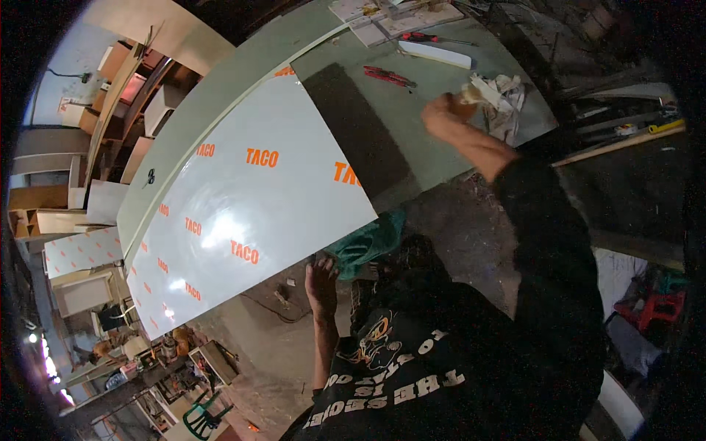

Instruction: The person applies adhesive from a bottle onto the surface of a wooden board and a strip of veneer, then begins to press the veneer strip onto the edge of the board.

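My right hand [447, 116] reaches over the grey-green tabletop [434, 158], closed at the edge of a crumpled off-white rag [503, 103]; its fingertips are partly hidden. My left hand [321, 285] is by the near edge of a glossy white sheet with orange print [243, 198]. Its fingers are curled, with a small dark patch at their tips that I cannot make out. The white sheet covers the left of the table. Red-handled pliers [388, 76] lie left of my right hand, and beyond them are a white curved strip [435, 55] and a red screwdriver [423, 37].
Boards and white pieces [382, 22] rest at the table's far end. A green cloth or bag [368, 242] hangs below the near edge. Wood panels [114, 95] lean at the left. A green chair [206, 415] and a red stool [658, 309] stand on the floor.
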The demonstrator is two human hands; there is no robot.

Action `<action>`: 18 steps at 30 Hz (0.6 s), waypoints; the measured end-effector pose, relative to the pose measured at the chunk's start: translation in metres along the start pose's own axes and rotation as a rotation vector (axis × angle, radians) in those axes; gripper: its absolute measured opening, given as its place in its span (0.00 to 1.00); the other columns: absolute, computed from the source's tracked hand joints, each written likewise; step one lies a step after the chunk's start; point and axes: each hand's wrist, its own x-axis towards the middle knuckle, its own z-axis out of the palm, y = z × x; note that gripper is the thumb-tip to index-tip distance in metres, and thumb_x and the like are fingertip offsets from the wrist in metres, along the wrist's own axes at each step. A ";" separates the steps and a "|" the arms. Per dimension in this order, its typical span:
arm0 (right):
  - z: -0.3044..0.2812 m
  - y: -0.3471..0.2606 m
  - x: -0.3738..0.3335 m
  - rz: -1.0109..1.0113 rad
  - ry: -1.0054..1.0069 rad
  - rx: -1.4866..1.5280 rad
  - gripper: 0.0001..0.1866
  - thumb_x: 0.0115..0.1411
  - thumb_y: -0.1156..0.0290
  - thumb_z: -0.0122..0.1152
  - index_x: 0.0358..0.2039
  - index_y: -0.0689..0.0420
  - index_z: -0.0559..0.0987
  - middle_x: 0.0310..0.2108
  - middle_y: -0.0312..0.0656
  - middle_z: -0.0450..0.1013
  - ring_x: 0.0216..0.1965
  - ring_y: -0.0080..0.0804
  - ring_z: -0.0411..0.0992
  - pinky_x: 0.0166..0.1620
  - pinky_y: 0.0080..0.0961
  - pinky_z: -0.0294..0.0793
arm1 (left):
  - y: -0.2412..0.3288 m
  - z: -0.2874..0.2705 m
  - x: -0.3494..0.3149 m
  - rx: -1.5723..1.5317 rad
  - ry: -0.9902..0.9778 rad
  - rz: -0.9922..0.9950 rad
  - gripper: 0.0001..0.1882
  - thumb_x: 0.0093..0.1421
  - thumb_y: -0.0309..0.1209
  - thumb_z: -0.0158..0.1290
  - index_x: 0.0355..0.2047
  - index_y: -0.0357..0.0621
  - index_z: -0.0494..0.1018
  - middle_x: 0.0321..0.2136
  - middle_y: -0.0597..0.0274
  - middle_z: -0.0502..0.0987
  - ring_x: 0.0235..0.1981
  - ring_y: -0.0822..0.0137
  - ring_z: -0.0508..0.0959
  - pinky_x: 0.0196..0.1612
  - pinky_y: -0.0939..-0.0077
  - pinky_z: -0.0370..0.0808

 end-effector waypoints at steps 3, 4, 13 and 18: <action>-0.044 -0.021 0.000 -0.075 0.042 -0.202 0.16 0.45 0.72 0.76 0.37 0.55 0.84 0.40 0.42 0.79 0.43 0.43 0.77 0.44 0.49 0.75 | 0.005 0.005 0.001 -0.020 0.039 0.018 0.33 0.68 0.54 0.43 0.64 0.44 0.60 0.61 0.52 0.65 0.62 0.53 0.65 0.63 0.49 0.59; -0.070 -0.002 -0.016 -0.145 -0.044 -0.227 0.18 0.48 0.71 0.76 0.41 0.55 0.83 0.42 0.43 0.79 0.45 0.44 0.76 0.47 0.50 0.74 | 0.004 0.010 0.004 -0.054 0.027 0.044 0.33 0.68 0.54 0.44 0.64 0.44 0.61 0.61 0.51 0.64 0.62 0.52 0.65 0.63 0.48 0.58; -0.010 -0.034 0.054 -0.120 -0.426 -0.124 0.19 0.58 0.65 0.69 0.50 0.55 0.80 0.51 0.44 0.76 0.51 0.45 0.73 0.52 0.51 0.71 | -0.004 0.035 0.033 -0.438 0.123 0.009 0.21 0.66 0.49 0.50 0.49 0.46 0.71 0.41 0.59 0.75 0.39 0.60 0.73 0.60 0.50 0.61; -0.003 -0.010 0.041 -0.158 -0.375 -0.003 0.19 0.56 0.65 0.69 0.48 0.57 0.81 0.52 0.49 0.75 0.53 0.50 0.72 0.51 0.55 0.71 | 0.016 0.064 0.040 -0.496 0.148 0.038 0.18 0.68 0.46 0.48 0.32 0.44 0.75 0.24 0.58 0.75 0.29 0.62 0.74 0.49 0.60 0.68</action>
